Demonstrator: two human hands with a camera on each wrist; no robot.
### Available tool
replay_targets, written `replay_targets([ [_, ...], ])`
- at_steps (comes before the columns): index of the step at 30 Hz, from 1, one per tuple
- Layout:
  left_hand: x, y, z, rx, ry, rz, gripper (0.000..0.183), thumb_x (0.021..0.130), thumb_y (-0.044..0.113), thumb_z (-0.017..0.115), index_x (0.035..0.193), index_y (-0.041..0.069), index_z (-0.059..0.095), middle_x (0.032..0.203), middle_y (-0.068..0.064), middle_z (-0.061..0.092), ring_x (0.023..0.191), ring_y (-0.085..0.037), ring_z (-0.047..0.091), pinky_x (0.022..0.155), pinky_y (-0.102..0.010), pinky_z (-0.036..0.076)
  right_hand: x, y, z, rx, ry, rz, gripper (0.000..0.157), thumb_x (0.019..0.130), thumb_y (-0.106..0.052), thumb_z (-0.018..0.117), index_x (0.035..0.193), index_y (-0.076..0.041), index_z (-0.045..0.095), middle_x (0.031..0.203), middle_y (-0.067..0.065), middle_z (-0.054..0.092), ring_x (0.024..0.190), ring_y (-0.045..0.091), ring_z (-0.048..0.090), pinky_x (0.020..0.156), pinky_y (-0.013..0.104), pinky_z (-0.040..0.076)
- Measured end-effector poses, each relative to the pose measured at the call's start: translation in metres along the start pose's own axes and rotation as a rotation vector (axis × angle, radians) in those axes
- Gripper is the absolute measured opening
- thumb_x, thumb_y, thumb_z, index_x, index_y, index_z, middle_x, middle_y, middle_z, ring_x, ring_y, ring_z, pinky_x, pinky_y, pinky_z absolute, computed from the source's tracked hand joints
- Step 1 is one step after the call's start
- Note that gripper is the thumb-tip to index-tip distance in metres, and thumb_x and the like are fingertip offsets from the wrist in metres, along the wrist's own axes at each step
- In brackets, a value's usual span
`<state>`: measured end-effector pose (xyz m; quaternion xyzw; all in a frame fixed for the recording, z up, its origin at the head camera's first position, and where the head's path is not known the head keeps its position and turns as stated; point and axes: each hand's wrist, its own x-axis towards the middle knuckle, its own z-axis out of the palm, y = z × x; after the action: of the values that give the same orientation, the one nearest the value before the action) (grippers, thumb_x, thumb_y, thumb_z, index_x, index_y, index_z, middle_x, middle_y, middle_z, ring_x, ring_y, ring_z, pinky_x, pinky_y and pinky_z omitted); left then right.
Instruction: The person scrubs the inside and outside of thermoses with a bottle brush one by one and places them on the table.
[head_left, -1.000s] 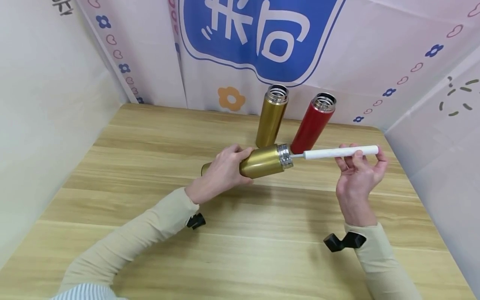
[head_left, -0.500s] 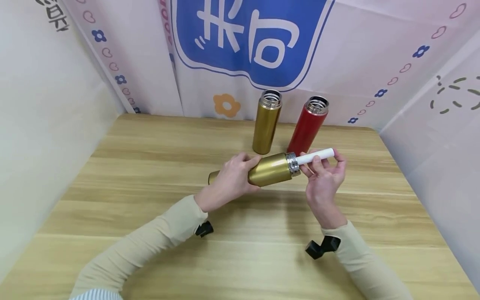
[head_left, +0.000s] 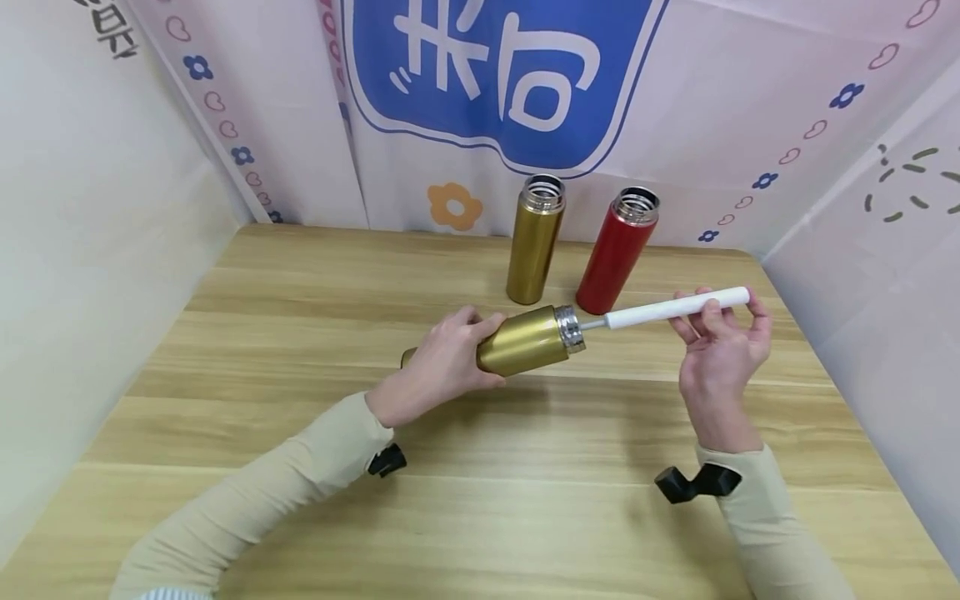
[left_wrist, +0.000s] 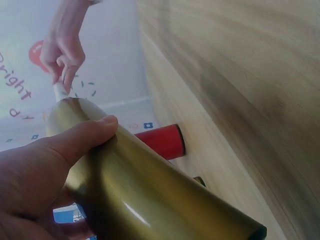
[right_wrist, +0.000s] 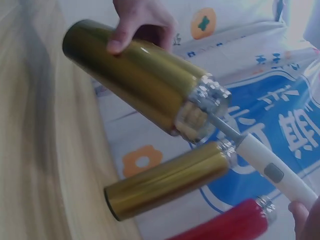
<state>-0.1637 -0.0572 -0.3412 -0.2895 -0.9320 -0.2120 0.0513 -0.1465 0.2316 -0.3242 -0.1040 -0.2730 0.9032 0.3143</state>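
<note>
My left hand (head_left: 442,354) grips a gold thermos bottle (head_left: 525,340) around its body, tilted above the table with its steel mouth to the right. In my right hand (head_left: 722,354), fingers and thumb pinch the white handle of a bottle brush (head_left: 652,312). Its thin grey shaft runs into the bottle's mouth. The right wrist view shows something tan, perhaps the brush head (right_wrist: 192,120), just inside the mouth; the rest is hidden. Behind the held bottle, a second gold thermos bottle (head_left: 536,242) and a red thermos bottle (head_left: 617,254) stand upright, both without lids.
The wooden table (head_left: 480,517) spreads under both arms. A printed cloth backdrop (head_left: 285,108) rises right behind the standing bottles, and white side panels (head_left: 97,208) border the table left and right.
My right hand pushed the brush deep into the gold bottle half a second ago, then drew it back to the right, so the shaft shows again. The left hand still grips the bottle.
</note>
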Motion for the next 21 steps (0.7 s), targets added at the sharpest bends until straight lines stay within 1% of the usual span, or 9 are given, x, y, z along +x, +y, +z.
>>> replay_targets([
  [5,-0.001,0.001,-0.003,-0.003,0.009,-0.001,0.081,0.061,0.029,0.089,0.132,0.011,0.056,0.107,-0.015,0.059,0.087,-0.026,0.06,0.074,-0.038,0.054,0.009,-0.016,-0.001,0.015,0.035,-0.005,0.032,0.087,0.015,0.052,0.11,-0.006,0.048,0.079,0.02,0.059,0.065,0.036,0.069,0.055,0.043,0.056],
  [10,-0.001,0.001,-0.003,-0.009,0.008,0.001,0.081,0.06,0.029,0.089,0.132,0.011,0.056,0.108,-0.015,0.059,0.088,-0.026,0.06,0.074,-0.039,0.055,0.014,-0.022,-0.003,0.028,0.054,-0.002,0.034,0.086,0.016,0.053,0.11,-0.007,0.05,0.079,0.02,0.06,0.065,0.038,0.068,0.054,0.044,0.056],
  [15,-0.002,0.001,-0.004,-0.022,-0.001,-0.009,0.082,0.06,0.029,0.089,0.133,0.012,0.055,0.108,-0.016,0.059,0.088,-0.026,0.06,0.074,-0.038,0.055,0.017,-0.022,-0.004,0.023,0.033,0.0,0.034,0.084,0.015,0.055,0.109,-0.008,0.05,0.08,0.019,0.06,0.066,0.038,0.069,0.055,0.043,0.057],
  [21,0.0,-0.001,-0.003,-0.036,0.013,-0.017,0.082,0.06,0.029,0.089,0.132,0.008,0.056,0.107,-0.016,0.06,0.088,-0.026,0.059,0.074,-0.038,0.054,0.012,-0.011,-0.003,0.005,0.008,-0.029,0.036,0.086,0.015,0.053,0.111,-0.01,0.045,0.079,0.018,0.059,0.063,0.034,0.068,0.053,0.04,0.057],
])
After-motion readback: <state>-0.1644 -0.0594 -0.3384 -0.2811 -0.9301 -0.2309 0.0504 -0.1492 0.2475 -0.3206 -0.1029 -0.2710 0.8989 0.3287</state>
